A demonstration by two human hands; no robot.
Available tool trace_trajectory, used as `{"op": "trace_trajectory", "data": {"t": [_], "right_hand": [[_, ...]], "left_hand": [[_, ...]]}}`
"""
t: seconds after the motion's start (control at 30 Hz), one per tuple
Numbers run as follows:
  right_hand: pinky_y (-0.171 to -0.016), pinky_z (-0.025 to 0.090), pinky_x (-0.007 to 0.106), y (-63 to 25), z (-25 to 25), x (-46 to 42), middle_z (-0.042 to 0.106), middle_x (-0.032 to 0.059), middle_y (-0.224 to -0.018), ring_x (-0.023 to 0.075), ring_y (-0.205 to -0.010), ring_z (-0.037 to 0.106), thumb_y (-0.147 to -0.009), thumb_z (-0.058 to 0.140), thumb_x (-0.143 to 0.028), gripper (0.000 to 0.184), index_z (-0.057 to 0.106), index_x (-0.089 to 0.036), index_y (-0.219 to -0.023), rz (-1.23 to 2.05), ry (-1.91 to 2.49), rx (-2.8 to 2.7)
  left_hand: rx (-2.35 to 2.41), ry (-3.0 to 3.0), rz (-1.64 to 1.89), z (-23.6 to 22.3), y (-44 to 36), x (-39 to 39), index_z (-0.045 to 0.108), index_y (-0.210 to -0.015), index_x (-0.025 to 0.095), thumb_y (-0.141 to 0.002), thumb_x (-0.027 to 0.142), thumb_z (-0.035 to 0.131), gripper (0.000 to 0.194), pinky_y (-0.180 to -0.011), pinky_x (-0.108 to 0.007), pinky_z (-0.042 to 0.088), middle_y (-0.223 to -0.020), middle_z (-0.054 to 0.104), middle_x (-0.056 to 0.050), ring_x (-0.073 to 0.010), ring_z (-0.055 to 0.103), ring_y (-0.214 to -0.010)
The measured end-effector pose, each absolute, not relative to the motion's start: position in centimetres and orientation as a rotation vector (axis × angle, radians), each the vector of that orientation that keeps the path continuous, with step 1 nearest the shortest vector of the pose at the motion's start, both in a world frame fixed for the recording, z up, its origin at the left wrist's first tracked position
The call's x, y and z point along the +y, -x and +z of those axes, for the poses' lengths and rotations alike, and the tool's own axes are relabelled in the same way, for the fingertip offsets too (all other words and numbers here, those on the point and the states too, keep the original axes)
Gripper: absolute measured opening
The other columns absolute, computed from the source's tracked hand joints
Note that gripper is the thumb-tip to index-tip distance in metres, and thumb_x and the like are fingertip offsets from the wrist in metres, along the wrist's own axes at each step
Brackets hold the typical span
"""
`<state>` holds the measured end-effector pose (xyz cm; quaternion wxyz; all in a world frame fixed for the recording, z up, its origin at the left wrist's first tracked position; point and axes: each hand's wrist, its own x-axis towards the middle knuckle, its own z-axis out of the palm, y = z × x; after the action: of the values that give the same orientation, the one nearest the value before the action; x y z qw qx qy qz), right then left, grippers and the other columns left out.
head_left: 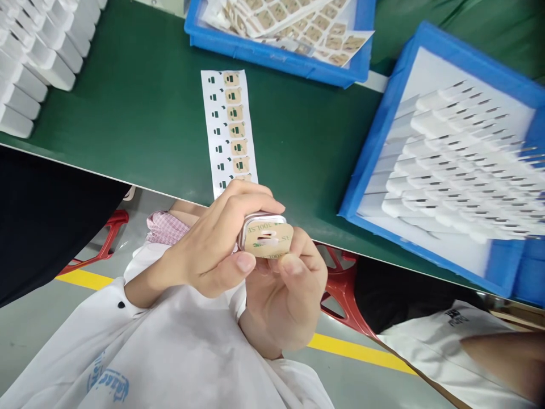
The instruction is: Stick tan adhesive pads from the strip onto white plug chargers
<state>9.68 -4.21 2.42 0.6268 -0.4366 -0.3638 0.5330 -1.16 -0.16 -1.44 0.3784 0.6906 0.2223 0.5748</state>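
Observation:
Both hands meet just in front of the table's near edge. My left hand (213, 244) is wrapped round a small white plastic housing (254, 217) with rounded corners, its end turned up toward me. Over that end lies a tan adhesive sticker (279, 243) with printed lettering and a cut-out in its middle. Thumb and fingers of my right hand (293, 289) pinch the sticker's right lower edge. The sticker's right side sticks out past the housing. Most of the housing is hidden by the hands.
A white sheet of tan stickers (217, 149) lies on the green table (298, 142). Behind it a blue bin (272, 57) holds more sticker sheets. At right, another blue bin (370, 170) holds white housings (451, 170); more white housings (55, 62) stand at left. A person's arm (502, 358) shows lower right.

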Motion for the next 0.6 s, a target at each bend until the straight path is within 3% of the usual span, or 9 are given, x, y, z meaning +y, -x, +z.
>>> {"op": "trace_trajectory", "data": {"t": [0.4,0.6], "right_hand": [[-0.047,0.024,0.025,-9.71,2.18,-4.17,0.038,-0.0051,-0.059,0.0106,-0.052,0.029,-0.086,0.077,-0.041,0.043,0.045,-0.023,-0.063,1.23,0.98,-0.809],[-0.048,0.027,0.025,-9.86,1.88,-4.23,0.044,-0.0044,-0.06,0.0113,-0.053,0.031,-0.087,0.076,-0.042,0.041,0.048,-0.023,-0.064,1.231,1.003,-0.804]], "left_hand": [[0.579,-1.699,1.464,-1.74,0.9,-0.51,0.053,-0.131,0.021,-0.102,0.053,0.043,0.044,-0.095,-0.053,0.058,-0.116,0.056,-0.012,-0.0286,0.062,-0.109],[0.624,-1.765,1.483,-1.69,0.81,-0.13,0.052,-0.126,0.024,-0.102,0.053,0.041,0.039,-0.089,-0.047,0.059,-0.113,0.057,-0.01,-0.0252,0.061,-0.106]]}}
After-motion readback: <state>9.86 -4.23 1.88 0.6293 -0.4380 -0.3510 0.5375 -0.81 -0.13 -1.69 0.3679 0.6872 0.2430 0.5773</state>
